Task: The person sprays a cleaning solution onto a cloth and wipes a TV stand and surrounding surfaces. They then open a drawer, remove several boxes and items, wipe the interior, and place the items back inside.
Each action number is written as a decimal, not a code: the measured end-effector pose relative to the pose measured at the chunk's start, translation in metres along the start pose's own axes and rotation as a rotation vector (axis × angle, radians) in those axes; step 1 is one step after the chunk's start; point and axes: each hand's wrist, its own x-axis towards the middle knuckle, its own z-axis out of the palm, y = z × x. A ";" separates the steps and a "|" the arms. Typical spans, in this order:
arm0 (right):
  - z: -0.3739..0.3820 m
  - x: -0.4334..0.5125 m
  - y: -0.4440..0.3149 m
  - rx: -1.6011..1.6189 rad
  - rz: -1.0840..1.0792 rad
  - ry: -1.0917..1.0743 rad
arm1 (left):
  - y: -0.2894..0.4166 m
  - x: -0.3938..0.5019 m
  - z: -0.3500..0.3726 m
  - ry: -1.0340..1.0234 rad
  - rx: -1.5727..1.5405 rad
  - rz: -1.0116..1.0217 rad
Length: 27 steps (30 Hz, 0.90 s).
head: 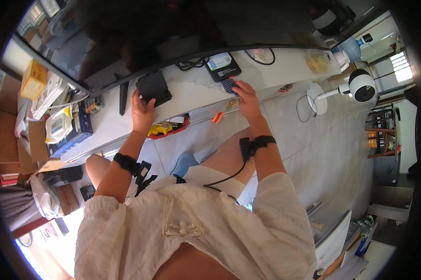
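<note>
My left hand (142, 112) holds the near left corner of a flat black box (153, 87), with the thumb along its front edge. The box is at the left part of a long white marble-look cabinet top (191, 91); whether it is lifted off the surface I cannot tell. My right hand (247, 99) grips a dark blue patterned cloth (228, 86) near the front edge of the cabinet top. Just behind the cloth lies a black device (224, 71) with small red lights and a label bearing writing.
A large dark TV screen (196, 28) stands behind the boxes, its foot (124, 98) left of my left hand. Black cables (193, 64) lie beneath it. Below, an open drawer holds a red tray (182, 126). At right stand a white camera (362, 85) and a plastic container (317, 63).
</note>
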 end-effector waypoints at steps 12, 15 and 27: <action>-0.012 0.031 0.059 -0.299 0.238 0.190 | 0.006 -0.003 0.008 0.077 -0.013 0.014; -0.012 0.041 0.063 -0.350 0.181 0.196 | 0.008 -0.004 0.007 0.107 0.022 0.033; -0.006 0.099 0.093 -0.430 0.736 -0.151 | 0.002 -0.006 0.013 0.167 0.258 0.104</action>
